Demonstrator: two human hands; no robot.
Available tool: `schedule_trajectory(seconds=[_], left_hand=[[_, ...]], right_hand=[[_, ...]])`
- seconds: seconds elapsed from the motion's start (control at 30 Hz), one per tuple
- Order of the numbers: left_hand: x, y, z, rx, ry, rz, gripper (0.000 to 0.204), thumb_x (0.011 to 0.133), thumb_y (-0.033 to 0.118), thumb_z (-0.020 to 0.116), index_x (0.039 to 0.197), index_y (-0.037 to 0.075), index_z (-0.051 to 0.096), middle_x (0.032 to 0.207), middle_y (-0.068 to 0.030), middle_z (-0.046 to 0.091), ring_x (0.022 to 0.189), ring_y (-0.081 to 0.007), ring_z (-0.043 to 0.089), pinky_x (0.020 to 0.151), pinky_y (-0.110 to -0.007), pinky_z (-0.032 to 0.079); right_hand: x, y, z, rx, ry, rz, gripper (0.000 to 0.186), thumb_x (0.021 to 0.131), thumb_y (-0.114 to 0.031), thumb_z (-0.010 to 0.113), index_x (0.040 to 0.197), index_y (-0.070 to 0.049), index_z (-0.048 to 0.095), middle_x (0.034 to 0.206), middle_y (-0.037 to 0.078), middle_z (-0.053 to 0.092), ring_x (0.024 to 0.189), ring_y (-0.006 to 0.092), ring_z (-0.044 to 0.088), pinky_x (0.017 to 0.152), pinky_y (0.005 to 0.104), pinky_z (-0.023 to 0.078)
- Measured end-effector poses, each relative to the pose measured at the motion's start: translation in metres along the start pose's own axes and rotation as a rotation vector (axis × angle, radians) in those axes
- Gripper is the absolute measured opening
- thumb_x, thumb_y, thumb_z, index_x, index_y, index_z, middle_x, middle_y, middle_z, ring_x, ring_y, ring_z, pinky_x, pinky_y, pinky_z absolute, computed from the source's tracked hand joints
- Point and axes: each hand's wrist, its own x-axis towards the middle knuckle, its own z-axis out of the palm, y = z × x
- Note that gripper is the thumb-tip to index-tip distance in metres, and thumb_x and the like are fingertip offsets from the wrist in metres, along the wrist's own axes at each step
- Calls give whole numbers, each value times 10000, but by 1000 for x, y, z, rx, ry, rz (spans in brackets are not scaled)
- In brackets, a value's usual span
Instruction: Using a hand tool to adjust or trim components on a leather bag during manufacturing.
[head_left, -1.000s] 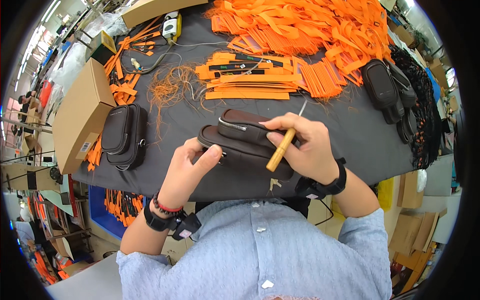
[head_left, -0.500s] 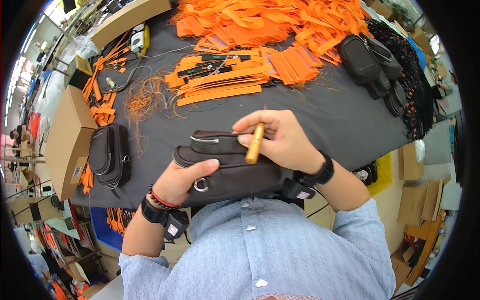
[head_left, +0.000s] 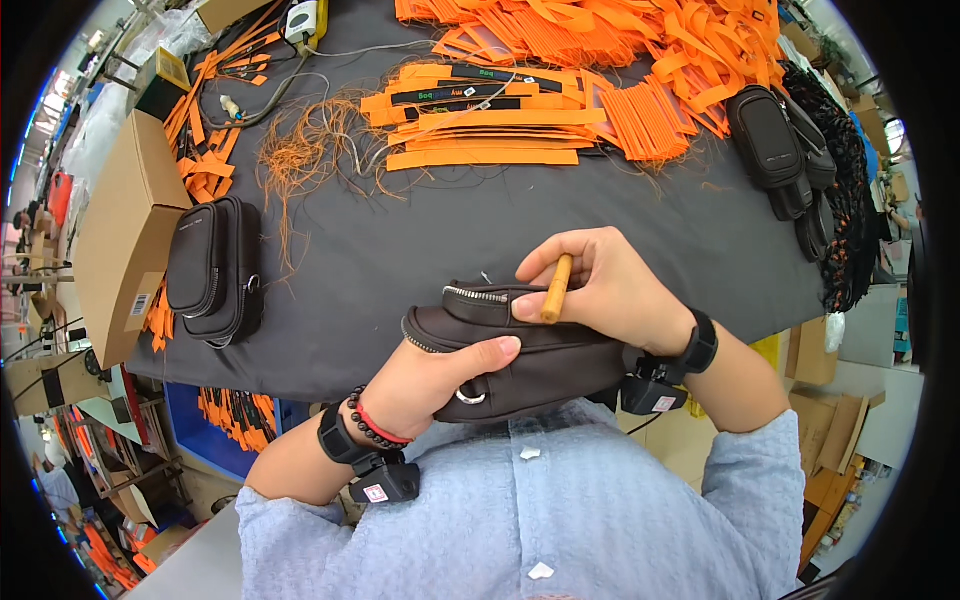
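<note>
A dark brown small bag [head_left: 540, 370] lies tilted at the table's near edge, against my front. My left hand [head_left: 440, 375] is closed round its left end, the thumb on top by a metal ring [head_left: 470, 397]. My right hand [head_left: 605, 290] has its thumb on the bag's front pocket, at the end of a silver zipper [head_left: 475, 294]. Gripped between its fingers is a short golden-brown cylindrical handle [head_left: 557, 290]; whether it carries a tip is hidden. A small metal piece [head_left: 486, 277] sticks up beside the pocket.
Another dark bag [head_left: 200, 260] stands at the left by a cardboard box [head_left: 125, 240]. Loose orange threads [head_left: 310, 150], orange straps [head_left: 490, 157] and orange strips [head_left: 650, 118] cover the far side. Several black bags [head_left: 768, 140] lie far right. A blue bin [head_left: 200, 430] sits below the table.
The view has shifted. Both hands and the bag have come nearer to my body and a little to the right. The handle stays in my right hand, and the left keeps hold of the bag.
</note>
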Motion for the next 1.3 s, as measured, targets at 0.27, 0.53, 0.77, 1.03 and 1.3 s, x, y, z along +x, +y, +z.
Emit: schedule_trajectory(seconds=[0.27,0.53,0.77,1.03,1.3], left_hand=[[17,-9,-17,88,-99,107,406,943,121,674,1322,28,565,1198,-36,648,1071,-104,590,925,-279,496],[21,-11,-21,138,-127,175,411,952,104,662,1335,16,542,1238,-57,633,1120,-116,575,965,-300,479],[16,-8,-19,117,-121,137,419,948,93,664,1337,14,532,1227,-51,632,1124,-119,573,978,-306,472],[18,-19,-23,173,-201,250,440,950,78,648,1360,7,505,1252,-67,623,1142,-130,573,986,-314,472],[9,-9,-15,-62,-172,73,418,991,158,597,1361,-10,500,1265,-91,621,1152,-143,579,984,-319,479]], right_hand=[[7,-3,-5,0,-7,131,259,790,-96,840,965,4,677,794,6,685,717,40,617,674,192,495],[9,0,-5,25,2,104,337,770,-194,871,936,19,671,793,40,688,713,59,616,658,203,489],[9,-1,-2,-9,24,79,335,753,-211,883,873,13,664,750,31,674,680,50,601,620,201,473],[5,6,-2,73,-7,131,312,772,-222,870,858,1,669,737,28,674,661,46,593,603,198,462],[-7,9,3,48,26,45,295,772,-212,871,850,-13,668,715,19,664,650,42,586,590,196,444]])
